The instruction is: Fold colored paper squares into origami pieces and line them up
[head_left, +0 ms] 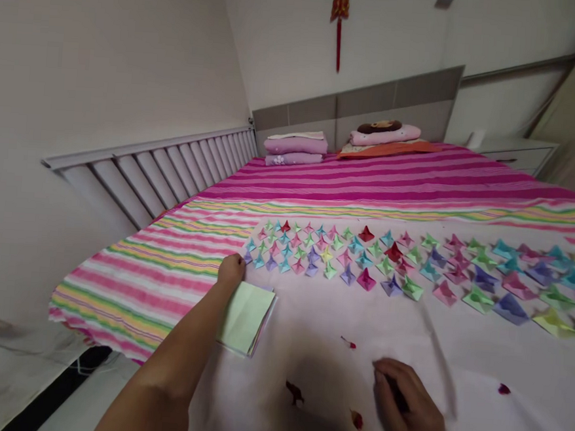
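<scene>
My left hand (232,271) reaches to the left end of the rows of folded paper boats (347,274). Its fingers are closed at a small purple paper boat (248,258), which they partly hide. Just below that wrist lies a stack of square paper sheets (245,317), pale green on top, partly covered by my forearm. My right hand (409,408) is at the lower right over the pale sheet (329,317), fingers curled and thumb against the forefinger, with nothing visible in it. The boats are pink, green, blue, purple, yellow and red.
Several dark red printed petals (356,418) mark the pale sheet near me. The sheet lies on a striped bed cover (166,266). Folded purple bedding (296,148) and a pillow (386,134) sit by the headboard (364,106). A white railing (173,161) runs along the left.
</scene>
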`<state>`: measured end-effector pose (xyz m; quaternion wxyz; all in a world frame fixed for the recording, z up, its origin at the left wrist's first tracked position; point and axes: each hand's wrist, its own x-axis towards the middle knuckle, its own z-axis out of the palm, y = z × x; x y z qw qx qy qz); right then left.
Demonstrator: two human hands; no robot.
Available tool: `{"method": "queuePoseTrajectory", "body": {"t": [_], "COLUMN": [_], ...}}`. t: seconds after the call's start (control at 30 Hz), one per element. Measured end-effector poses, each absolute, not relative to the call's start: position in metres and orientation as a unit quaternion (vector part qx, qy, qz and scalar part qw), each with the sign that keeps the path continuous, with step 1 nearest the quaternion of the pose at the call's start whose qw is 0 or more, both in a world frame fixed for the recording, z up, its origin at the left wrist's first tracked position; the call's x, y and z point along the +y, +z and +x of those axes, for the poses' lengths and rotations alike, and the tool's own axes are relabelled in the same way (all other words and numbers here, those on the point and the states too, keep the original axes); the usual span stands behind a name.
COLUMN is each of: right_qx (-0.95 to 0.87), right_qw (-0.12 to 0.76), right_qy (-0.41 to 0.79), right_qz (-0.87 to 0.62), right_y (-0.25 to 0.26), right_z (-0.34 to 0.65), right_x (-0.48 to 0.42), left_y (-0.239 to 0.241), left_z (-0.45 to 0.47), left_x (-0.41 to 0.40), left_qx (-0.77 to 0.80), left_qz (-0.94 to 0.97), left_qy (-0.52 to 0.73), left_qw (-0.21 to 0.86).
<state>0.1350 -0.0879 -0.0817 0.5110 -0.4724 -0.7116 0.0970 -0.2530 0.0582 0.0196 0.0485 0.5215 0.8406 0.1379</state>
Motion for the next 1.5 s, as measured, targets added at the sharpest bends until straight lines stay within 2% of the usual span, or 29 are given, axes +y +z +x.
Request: {"method": "queuePoseTrajectory", "body": {"t": [0.37,0.63,0.9,1.2,1.5], "right_qx": [-0.705,-0.710,-0.709,-0.710,-0.701], "right_qw": [0.512,0.505,0.508,0.511,0.514], "right_qy": [0.108,0.108,0.102,0.088,0.115], "right_qz": [-0.479,-0.479,-0.479,-0.477,-0.482], "right_y": [-0.082,-0.080,-0.080,-0.077,-0.071], "right_z": [0.135,0.134,0.133,0.131,0.129], "right_x": [-0.089,-0.089,-0.089,-0.089,-0.090], "left_y": [0.022,0.038,0.019,0.010,-0.002], "left_z": [-0.252,-0.253,-0.253,-0.236,-0.228], "left_x": [0.059,0.037,-0.023,-0.040,-0.023], "left_qx": [0.844,0.821,0.756,0.676,0.673], "left_qz": [0.516,0.518,0.574,0.707,0.729], "left_qy": [0.141,0.239,0.313,0.207,0.122], "left_qw": [0.036,-0.009,-0.034,-0.001,0.021]}}
